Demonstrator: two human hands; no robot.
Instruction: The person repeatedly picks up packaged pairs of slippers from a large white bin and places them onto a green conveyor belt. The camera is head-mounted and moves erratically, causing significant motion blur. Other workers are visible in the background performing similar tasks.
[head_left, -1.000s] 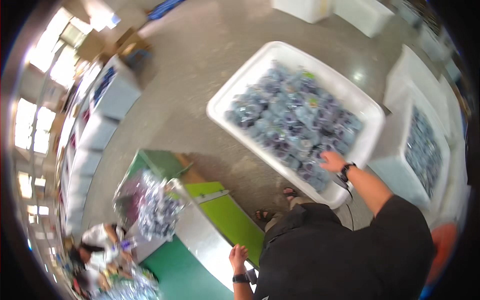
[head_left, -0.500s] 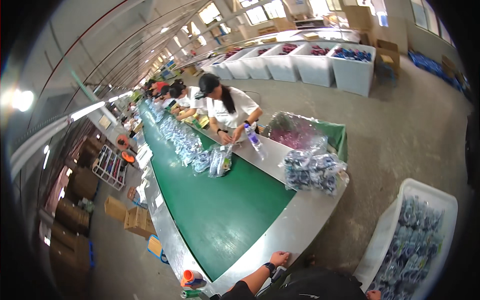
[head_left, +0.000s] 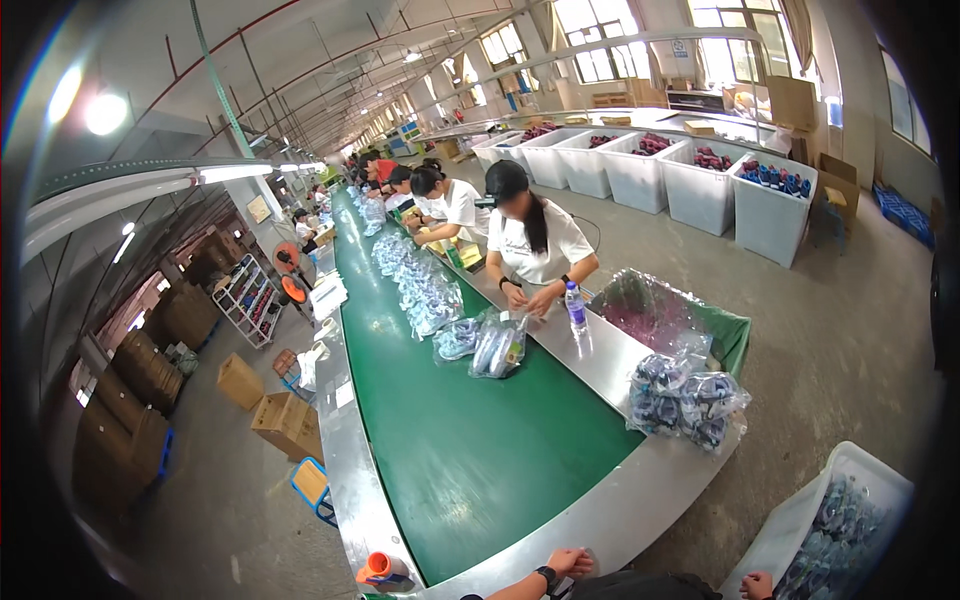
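My left hand (head_left: 570,562), with a dark watch on the wrist, lies on the metal rim (head_left: 505,572) at the near end of the green conveyor belt (head_left: 470,450). Its fingers are loosely stretched and nothing shows in them. At the lower edge, my right hand (head_left: 757,586) is beside the white bin (head_left: 800,520), which holds several clear-bagged shoes (head_left: 835,545). Only part of this hand shows, so its grip is unclear. Clear bags of bluish shoes (head_left: 690,400) are heaped on the rim's right corner. More bagged shoes (head_left: 497,345) lie along the belt.
Across the belt a co-worker (head_left: 540,235) in a white shirt works with both hands near a purple-labelled bottle (head_left: 576,308). A green-lined bin (head_left: 735,345) stands behind the rim. An orange cup (head_left: 378,568) is at near left. White tubs (head_left: 775,215) of shoes line the back.
The whole view has shifted, so the belt and people appear lower and further right. My right hand shows more beside the bin. My left hand stays on the metal rim, its fingers straighter.
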